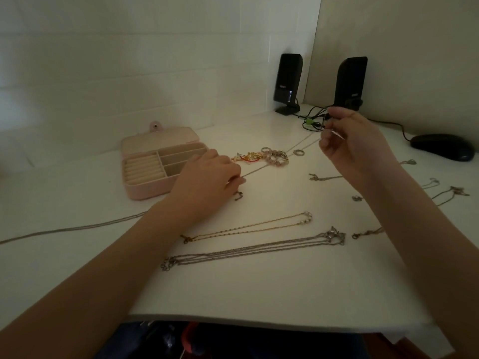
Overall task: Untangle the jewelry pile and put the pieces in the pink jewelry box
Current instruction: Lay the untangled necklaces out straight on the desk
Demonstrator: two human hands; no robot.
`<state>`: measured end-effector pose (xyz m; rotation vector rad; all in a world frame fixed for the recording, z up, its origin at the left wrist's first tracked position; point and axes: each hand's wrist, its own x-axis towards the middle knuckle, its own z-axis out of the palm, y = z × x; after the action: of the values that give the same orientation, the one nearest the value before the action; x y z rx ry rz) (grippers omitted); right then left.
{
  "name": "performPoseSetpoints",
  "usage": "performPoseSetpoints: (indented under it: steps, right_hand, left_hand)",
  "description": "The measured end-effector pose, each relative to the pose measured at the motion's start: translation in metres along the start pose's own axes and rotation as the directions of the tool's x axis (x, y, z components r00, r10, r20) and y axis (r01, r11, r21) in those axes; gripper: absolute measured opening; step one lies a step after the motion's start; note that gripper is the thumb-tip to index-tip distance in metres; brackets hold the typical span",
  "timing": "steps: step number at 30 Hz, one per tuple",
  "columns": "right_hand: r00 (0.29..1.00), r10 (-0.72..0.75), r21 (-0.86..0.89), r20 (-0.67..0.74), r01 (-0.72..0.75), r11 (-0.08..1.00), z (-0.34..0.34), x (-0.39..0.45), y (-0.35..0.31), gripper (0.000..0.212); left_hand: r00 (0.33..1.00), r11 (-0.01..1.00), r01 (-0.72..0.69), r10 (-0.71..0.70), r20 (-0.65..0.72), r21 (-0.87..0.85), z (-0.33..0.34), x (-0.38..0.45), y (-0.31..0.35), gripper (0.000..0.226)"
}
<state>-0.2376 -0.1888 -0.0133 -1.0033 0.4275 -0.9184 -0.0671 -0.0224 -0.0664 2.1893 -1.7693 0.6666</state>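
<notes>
Pink box (145, 187) sits open on the white table (259, 294), lid back, compartments showing; left hand (207, 177) lies just in front of the box's right end, fingers curled down, pinching one end of a thin chain (255, 171) against the table; right hand (355, 149) is raised over the table's far right, thumb and fingertips pinching the chain's other end; chain runs taut between the hands, passing just beside the pile (269, 155); pile of beads, rings and gold bits lies between the hands, right of the box; small ring (298, 152) lies just right of the pile; gold chain (248, 226) and silver chains (254, 248) lie stretched out nearer the front edge; more pieces scattered at the right; two speakers (287, 81), cables and a mouse (443, 146) at the back.
</notes>
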Motion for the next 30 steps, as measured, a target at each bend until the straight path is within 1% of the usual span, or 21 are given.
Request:
performPoseSetpoints:
  steps: [2, 3, 4, 5, 6, 7, 8, 9, 10, 11, 12, 14, 15, 17, 19, 22, 24, 26, 27, 30]
  right_hand:
    - [1.0, -0.03, -0.18, 0.004, 0.03, 0.983, 0.0, -0.002, 0.003, 0.029]
    - [0.999, -0.044, -0.24, 0.007, 0.044, 0.97, 0.001, -0.003, 0.003, 0.029]
    - [0.998, -0.06, -0.28, 0.008, 0.06, 0.958, 0.001, -0.003, 0.004, 0.03]
    - [0.997, -0.075, -0.305, 0.003, 0.073, 0.95, 0.001, -0.004, 0.003, 0.03]
    - [0.996, -0.093, -0.326, -0.009, 0.085, 0.942, 0.0, -0.004, 0.003, 0.029]
    - [0.993, -0.116, -0.356, -0.029, 0.099, 0.929, -0.001, -0.003, 0.003, 0.028]
    - [0.988, -0.144, -0.401, -0.057, 0.109, 0.909, -0.002, -0.002, 0.003, 0.025]
    - [0.982, -0.168, -0.453, -0.091, 0.11, 0.885, -0.004, 0.0, 0.004, 0.022]
    - [0.975, -0.183, -0.496, -0.126, 0.098, 0.863, -0.006, 0.002, 0.005, 0.019]
    - [0.97, -0.185, -0.521, -0.16, 0.076, 0.85, -0.008, 0.005, 0.007, 0.016]
    - [0.966, -0.179, -0.531, -0.187, 0.054, 0.846, -0.009, 0.007, 0.009, 0.015]
    - [0.961, -0.155, -0.513, -0.227, 0.017, 0.858, -0.009, 0.009, 0.011, 0.016]
    - [0.962, -0.131, -0.468, -0.237, 0.005, 0.884, -0.008, 0.008, 0.011, 0.017]
    - [0.972, -0.038, -0.286, -0.23, -0.03, 0.958, -0.007, 0.006, 0.008, 0.018]
    - [0.979, 0.068, -0.078, -0.19, -0.084, 0.993, -0.006, 0.005, 0.006, 0.018]
    - [0.975, 0.154, 0.104, -0.16, -0.138, 0.985, -0.006, 0.003, 0.003, 0.019]
    - [0.973, 0.183, 0.196, -0.142, -0.154, 0.968, -0.006, 0.003, 0.003, 0.018]
    - [0.971, 0.199, 0.228, -0.134, -0.166, 0.96, -0.007, 0.002, 0.003, 0.019]
    - [0.97, 0.2, 0.204, -0.139, -0.17, 0.964, -0.007, 0.002, 0.003, 0.019]
    - [0.968, 0.187, 0.038, -0.165, -0.183, 0.982, -0.008, 0.002, 0.006, 0.018]
  left_hand:
    - [0.999, 0.998, 0.01, -0.009, -0.033, 0.056, 0.001, 0.001, -0.007, 0.026]
    - [0.998, 0.999, 0.025, -0.023, -0.065, 0.028, 0.0, 0.001, -0.008, 0.026]
    - [0.992, 0.997, 0.057, -0.062, -0.113, -0.049, -0.001, 0.001, -0.009, 0.025]
    - [0.98, 0.978, 0.108, -0.135, -0.146, -0.178, -0.002, 0.002, -0.007, 0.023]
    - [0.962, 0.919, 0.179, -0.239, -0.135, -0.35, -0.004, 0.003, -0.005, 0.02]
    - [0.934, 0.798, 0.247, -0.347, -0.084, -0.549, -0.007, 0.004, -0.002, 0.017]
    - [0.902, 0.623, 0.286, -0.432, -0.016, -0.728, -0.012, 0.005, 0.001, 0.015]
    - [0.874, 0.442, 0.295, -0.483, 0.052, -0.847, -0.017, 0.007, 0.004, 0.015]
    - [0.858, 0.31, 0.295, -0.502, 0.108, -0.904, -0.021, 0.008, 0.004, 0.016]
    - [0.85, 0.222, 0.3, -0.503, 0.155, -0.928, -0.025, 0.008, 0.003, 0.017]
    - [0.846, 0.163, 0.312, -0.495, 0.196, -0.936, -0.027, 0.009, 0.002, 0.018]
    - [0.838, 0.073, 0.339, -0.477, 0.266, -0.938, -0.03, 0.01, 0.003, 0.018]
    - [0.831, 0.022, 0.344, -0.472, 0.294, -0.939, -0.031, 0.011, 0.004, 0.017]
    - [0.817, -0.085, 0.328, -0.475, 0.328, -0.941, -0.033, 0.012, 0.004, 0.016]
    - [0.811, -0.182, 0.277, -0.483, 0.331, -0.944, -0.034, 0.012, 0.001, 0.013]
    - [0.828, -0.36, 0.157, -0.459, 0.321, -0.92, -0.036, 0.013, -0.005, 0.009]
    - [0.84, -0.466, 0.106, -0.431, 0.33, -0.878, -0.036, 0.014, -0.008, 0.015]
    - [0.845, -0.513, 0.087, -0.416, 0.337, -0.854, -0.037, 0.014, -0.01, 0.023]
    - [0.846, -0.519, 0.084, -0.413, 0.336, -0.851, -0.037, 0.014, -0.01, 0.026]
    - [0.842, -0.526, 0.082, -0.418, 0.342, -0.846, -0.037, 0.014, -0.01, 0.029]
